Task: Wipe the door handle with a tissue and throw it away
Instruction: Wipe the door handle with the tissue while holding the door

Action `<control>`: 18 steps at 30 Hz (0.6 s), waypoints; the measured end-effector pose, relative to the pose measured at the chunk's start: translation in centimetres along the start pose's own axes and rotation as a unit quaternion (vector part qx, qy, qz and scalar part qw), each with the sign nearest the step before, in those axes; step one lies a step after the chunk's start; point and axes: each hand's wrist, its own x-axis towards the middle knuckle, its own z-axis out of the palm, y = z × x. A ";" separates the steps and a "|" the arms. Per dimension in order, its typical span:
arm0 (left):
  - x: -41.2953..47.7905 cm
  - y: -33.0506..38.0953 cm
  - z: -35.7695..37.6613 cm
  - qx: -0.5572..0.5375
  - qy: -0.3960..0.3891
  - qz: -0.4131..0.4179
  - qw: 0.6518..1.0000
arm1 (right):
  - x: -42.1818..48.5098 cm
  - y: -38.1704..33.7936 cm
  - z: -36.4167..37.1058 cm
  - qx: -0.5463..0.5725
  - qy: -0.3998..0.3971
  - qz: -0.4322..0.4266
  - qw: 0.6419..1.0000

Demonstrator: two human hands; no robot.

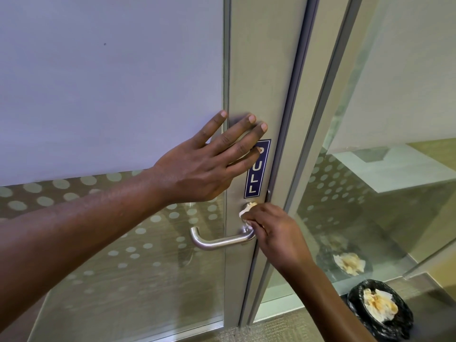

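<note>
Two hands: both are up at the door, one flat on it, one working at the lock.
Left hand (197, 174): spread wide and holding nothing, fingers splayed, laid across the edge of the frosted glass (98, 82) and the metal door stile (261, 70); its little finger covers the top of the blue PULL sticker (256, 174).
Door handle (217, 241): a brushed-metal lever, pointing left from the stile, below the left hand; bare along its length.
Tissue (245, 212): a small white wad pressed against the round lock just above the handle's base, right under the sticker.
Right hand (276, 233): fingers pinched closed on the tissue, knuckles toward the camera, touching the stile by the handle's base.
Lower glass: clear with frosted dots.
Room: to the right a glass side panel (370, 193), and on the floor a bin with a black liner (380, 314) with crumpled, stained tissues in it, mirrored in the panel.
</note>
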 end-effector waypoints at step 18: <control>0.1 -0.2 -0.1 0.016 -0.001 0.003 1.000 | 1.0 -0.4 1.2 -0.117 0.031 -0.047 0.992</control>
